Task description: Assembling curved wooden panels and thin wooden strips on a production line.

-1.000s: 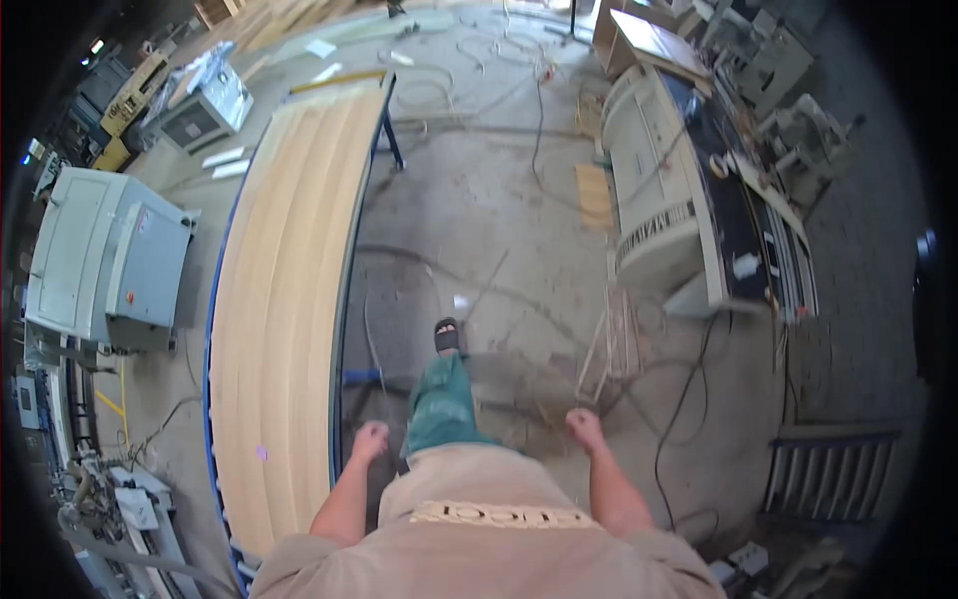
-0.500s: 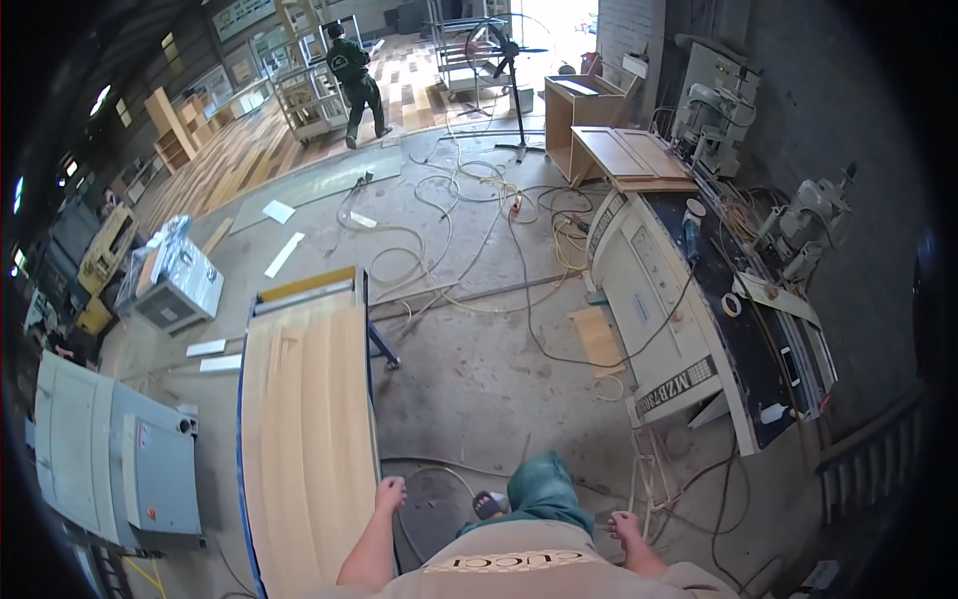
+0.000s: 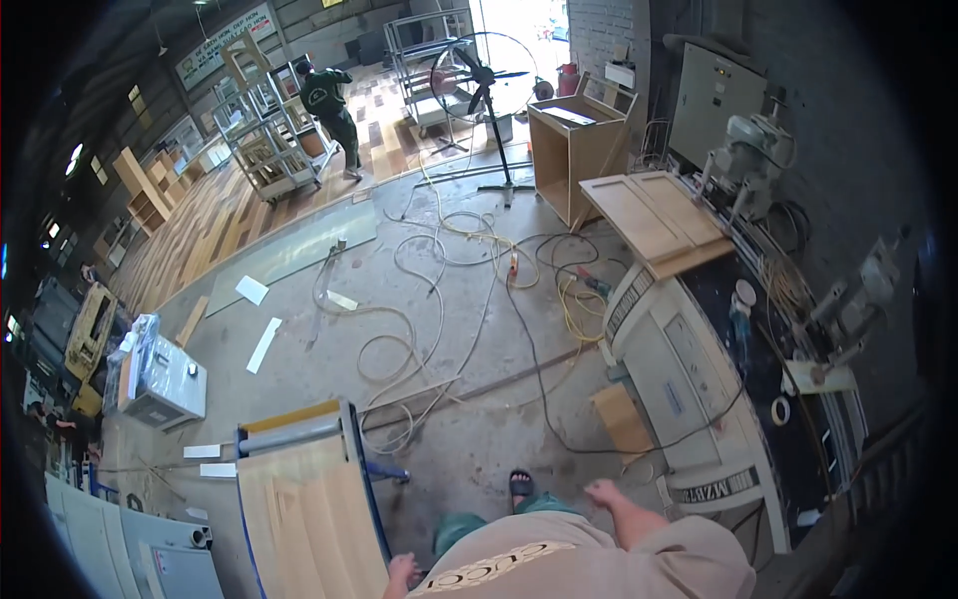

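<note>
Two hands are in my view at the lower edge. My left hand [image 3: 402, 571] sits just beside the near right edge of the blue-framed cart [image 3: 351, 449], fingers curled narrow; I cannot tell whether it grips the frame. My right hand [image 3: 605, 492] hangs loosely open and holds nothing, well apart from the cart and just left of the white machine [image 3: 689, 399].

The cart carries a stack of pale wood panels [image 3: 304, 519], lying flat, and serves as my reference landmark.

Packages and signs:
- Left of the cart: a white box-shaped unit wrapped in clear film [image 3: 160, 379].
- Beyond the cart, on the floor: flat white strips [image 3: 264, 344] and a white sheet [image 3: 251, 290].
- Far beyond the cart, high on the back wall: a long pale rectangular sign [image 3: 225, 40]; its lettering is too small to make out.
- Right of the cart, on the machine's front: a curved white label band with dark lettering [image 3: 714, 486].

Surface and room: a grey concrete floor [image 3: 469, 449], crossed by looping white and yellow cables [image 3: 439, 270]. Beyond the cables stands a pedestal fan [image 3: 484, 80], then a plywood cabinet [image 3: 574, 140]. A person in dark clothing [image 3: 329, 105] stands by metal racks far beyond the cart.

Difference from half a second ago: the view has tilted up, so less of the cart's panel stack shows, and the far person now appears larger. My right hand has swung further out to the side.
</note>
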`<move>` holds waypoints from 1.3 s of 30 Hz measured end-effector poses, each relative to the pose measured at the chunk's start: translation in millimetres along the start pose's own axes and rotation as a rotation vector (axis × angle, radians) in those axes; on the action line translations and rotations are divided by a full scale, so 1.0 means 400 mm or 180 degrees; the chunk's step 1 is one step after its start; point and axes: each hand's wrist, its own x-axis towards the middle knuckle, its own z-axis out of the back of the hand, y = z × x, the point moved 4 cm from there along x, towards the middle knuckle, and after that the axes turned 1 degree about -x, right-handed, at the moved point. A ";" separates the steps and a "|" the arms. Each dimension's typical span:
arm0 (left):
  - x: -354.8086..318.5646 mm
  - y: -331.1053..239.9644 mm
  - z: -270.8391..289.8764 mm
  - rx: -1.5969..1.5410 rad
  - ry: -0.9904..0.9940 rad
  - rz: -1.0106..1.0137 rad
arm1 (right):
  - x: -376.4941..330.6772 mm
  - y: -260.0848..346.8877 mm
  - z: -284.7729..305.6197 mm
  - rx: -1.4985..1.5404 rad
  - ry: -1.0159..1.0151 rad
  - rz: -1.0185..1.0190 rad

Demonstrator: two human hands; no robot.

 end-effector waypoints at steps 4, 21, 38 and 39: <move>0.164 -0.298 0.025 0.0392 0.0002 -0.0177 | 0.324 0.583 0.279 -0.0294 -0.0462 0.0846; 1.422 -1.749 0.692 0.0592 -0.0529 -0.0017 | 1.012 1.351 0.388 0.0269 -0.0185 -0.0339; 2.197 -2.668 0.974 -0.0850 0.0200 0.0117 | 2.415 2.729 0.796 -0.0129 -0.0507 0.0558; 2.165 -2.661 0.998 -0.1655 0.0164 -0.0419 | 2.486 2.928 0.869 0.0080 -0.0368 0.0752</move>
